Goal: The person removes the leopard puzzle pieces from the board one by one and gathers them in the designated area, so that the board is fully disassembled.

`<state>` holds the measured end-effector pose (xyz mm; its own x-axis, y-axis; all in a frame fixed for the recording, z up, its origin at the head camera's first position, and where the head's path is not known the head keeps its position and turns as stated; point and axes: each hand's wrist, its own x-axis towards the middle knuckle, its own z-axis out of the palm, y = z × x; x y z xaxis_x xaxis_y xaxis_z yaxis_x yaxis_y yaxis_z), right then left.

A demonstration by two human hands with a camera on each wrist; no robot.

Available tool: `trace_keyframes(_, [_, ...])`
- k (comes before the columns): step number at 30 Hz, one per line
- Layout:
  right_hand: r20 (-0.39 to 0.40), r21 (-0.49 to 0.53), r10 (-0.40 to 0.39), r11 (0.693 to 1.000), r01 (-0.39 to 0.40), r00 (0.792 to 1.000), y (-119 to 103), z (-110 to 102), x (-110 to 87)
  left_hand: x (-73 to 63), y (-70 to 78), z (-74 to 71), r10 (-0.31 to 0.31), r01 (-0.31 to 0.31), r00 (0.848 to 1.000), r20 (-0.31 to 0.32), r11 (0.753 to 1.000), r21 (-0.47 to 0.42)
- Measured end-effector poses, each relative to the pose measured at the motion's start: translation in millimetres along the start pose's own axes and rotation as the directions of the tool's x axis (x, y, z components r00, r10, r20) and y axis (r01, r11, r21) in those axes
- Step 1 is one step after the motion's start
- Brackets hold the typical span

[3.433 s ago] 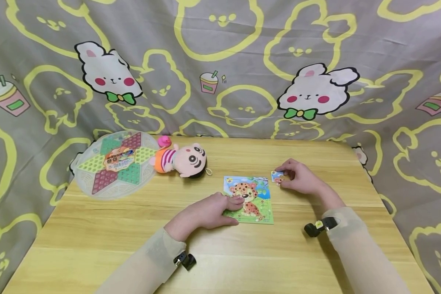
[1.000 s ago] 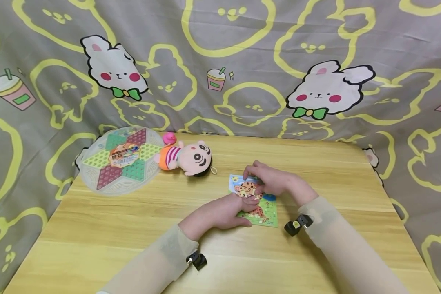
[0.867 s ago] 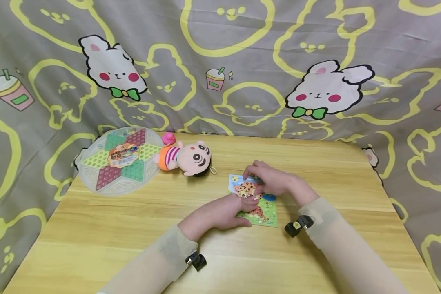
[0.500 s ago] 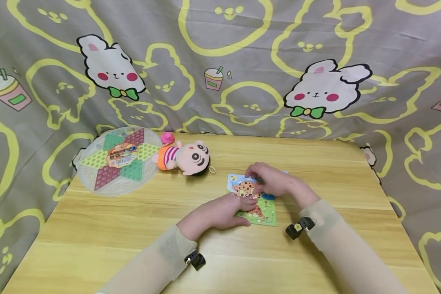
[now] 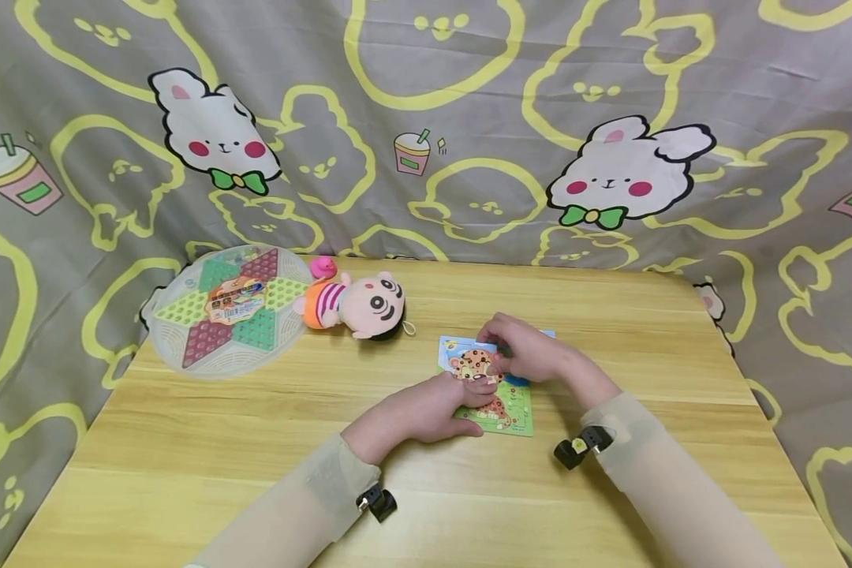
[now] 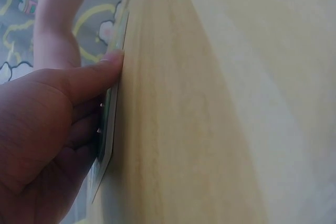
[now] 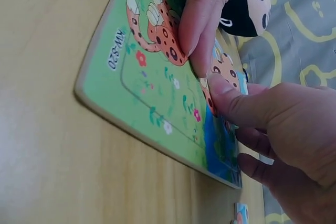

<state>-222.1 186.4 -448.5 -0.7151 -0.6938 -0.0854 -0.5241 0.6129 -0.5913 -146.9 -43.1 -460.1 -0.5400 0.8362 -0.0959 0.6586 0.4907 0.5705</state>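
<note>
A jigsaw puzzle board (image 5: pixel 514 418) with a spotted leopard picture lies flat on the table. My left hand (image 5: pixel 433 408) rests on its left side, fingers straight across the leopard; the left wrist view has the thumb (image 6: pixel 107 66) at the board's edge. At the board's top right, my right hand (image 5: pixel 528 351) pinches a puzzle piece (image 5: pixel 484 347) between thumb and fingers. Most of that piece is hidden by the hand. In the right wrist view, the right thumb (image 7: pixel 231 98) presses by the leopard's face, close to the left fingertips. Beyond the right hand lies a loose puzzle piece (image 5: pixel 550 334).
A round Chinese checkers board (image 5: pixel 230 367) sits at the table's back left. Beside it lie a plush doll (image 5: pixel 369 308) and a small pink rubber duck (image 5: pixel 323 267). A patterned grey curtain (image 5: pixel 468 95) hangs behind the wooden table (image 5: pixel 206 442).
My right hand has come left from beside the board onto its top right part, bringing a piece. In the last second it shifts only slightly, uncovering the loose piece behind it. My left hand stays put.
</note>
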Motion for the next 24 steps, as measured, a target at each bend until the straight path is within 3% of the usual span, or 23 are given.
trace_keyframes(6, [-0.020, 0.061, -0.020, 0.998, 0.021, 1.000, 1.1, 1.4, -3.4, 0.1, -0.4, -0.1, -0.001, 0.001, 1.000, 0.004, 1.000, 0.001])
trace_keyframes(14, [-0.031, -0.002, -0.061, 0.998, 0.061, 0.998, 4.0, 2.1, -7.1, 0.0, -0.1, 0.2, 0.005, -0.005, 1.000, -0.002, 1.000, 0.007])
trace_keyframes(24, [0.022, -0.009, -0.070, 0.997, 0.071, 0.997, 2.1, -2.5, -6.5, 0.2, -0.3, 0.5, -0.009, 0.009, 1.000, 0.004, 1.000, -0.004])
